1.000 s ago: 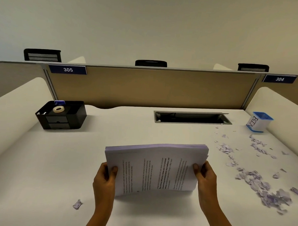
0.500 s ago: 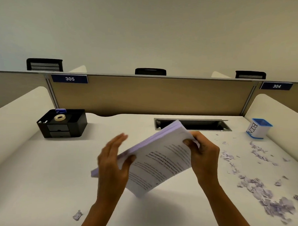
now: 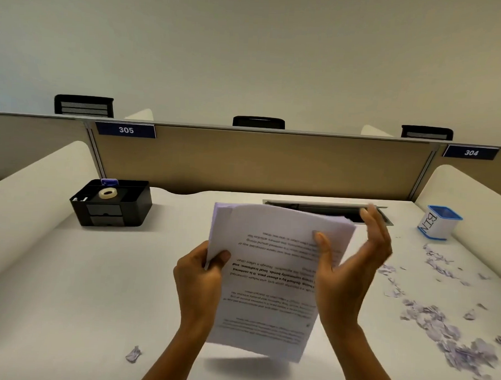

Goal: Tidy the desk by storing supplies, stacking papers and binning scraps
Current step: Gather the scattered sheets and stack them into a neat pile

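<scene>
- Paper stack is held up off the desk btwn both hands, front-centre, tilted, w/ its shadow on the surface below the near edge. Printed text on the top sheet reads upside down to the camera.
- L hand grips the stack's left edge: thumb on the top sheet, fingers curled underneath.
- R hand is at the stack's right edge: thumb lies flat on the top sheet, fingers straight and loosely spread, pointing up beside the edge. It's blurred, so can't tell if the fingers touch the back of the stack.
- Lone scrap lies on the desk near the L forearm, apart from the stack.
- Scraps, lilac, are strewn along the right side of the desk, thickest at the near right, thinning toward the back.
- Bin cup, white w/ blue rim, marked "BIN", stands upright at the back right, just beyond the scraps.
- Cable slot in the desk sits behind the stack, partly hidden by it and the R fingers.
- Organizer, black, stands at the back left, well apart from the hands; tape roll lies in its top tray, w/ a blue item at its back edge.
- Divider runs along the rear w/ labels "305" and "304"; chair backs show above it.
</scene>
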{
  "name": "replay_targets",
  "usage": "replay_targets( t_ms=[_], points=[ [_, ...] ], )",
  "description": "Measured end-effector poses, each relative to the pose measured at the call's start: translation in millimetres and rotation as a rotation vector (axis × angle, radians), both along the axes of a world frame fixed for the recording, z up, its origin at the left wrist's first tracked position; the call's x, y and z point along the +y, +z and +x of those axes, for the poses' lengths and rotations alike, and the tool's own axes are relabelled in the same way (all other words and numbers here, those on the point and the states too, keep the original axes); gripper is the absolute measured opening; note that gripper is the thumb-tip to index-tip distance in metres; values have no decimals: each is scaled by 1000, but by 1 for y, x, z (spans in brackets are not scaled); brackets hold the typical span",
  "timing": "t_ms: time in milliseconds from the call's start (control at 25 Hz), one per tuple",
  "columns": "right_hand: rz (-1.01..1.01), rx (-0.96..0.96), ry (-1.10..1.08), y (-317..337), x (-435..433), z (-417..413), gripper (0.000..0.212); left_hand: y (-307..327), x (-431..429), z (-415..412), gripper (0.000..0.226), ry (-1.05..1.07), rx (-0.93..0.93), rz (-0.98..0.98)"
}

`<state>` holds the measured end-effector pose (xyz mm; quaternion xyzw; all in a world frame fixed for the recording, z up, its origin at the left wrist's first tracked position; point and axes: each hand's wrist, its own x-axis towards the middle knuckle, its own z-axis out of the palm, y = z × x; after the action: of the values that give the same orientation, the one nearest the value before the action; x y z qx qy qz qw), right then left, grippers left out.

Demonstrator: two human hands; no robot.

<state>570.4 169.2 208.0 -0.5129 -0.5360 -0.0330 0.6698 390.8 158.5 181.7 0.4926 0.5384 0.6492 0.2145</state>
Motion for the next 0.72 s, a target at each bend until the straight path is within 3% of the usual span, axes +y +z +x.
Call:
replay_targets(
  t_ms=[80,200,280,440,480,600,720],
  points=[
    [-122,156,51,-17,-2,2,64,-2,2,-3,17,-17,-157,-57],
    [-388,383,358,-35,3,7,45,-2,3,-4,19,-90,-297,-82],
    [-403,373,429,-39,5,12,27,-1,3,-5,19,-109,-283,-60],
    [-346,379,499,-45,4,17,23,-10,4,-11,10,-154,-206,-19],
    [-370,388,506,-51,2,17,23,-15,3,-12,3,-176,-182,-28],
    [-476,447,523,-74,-5,15,33,-32,-3,-15,23,-203,-122,-86],
    [-506,441,544,-79,-6,13,40,-37,-5,-15,21,-187,-105,-105]
  ],
)
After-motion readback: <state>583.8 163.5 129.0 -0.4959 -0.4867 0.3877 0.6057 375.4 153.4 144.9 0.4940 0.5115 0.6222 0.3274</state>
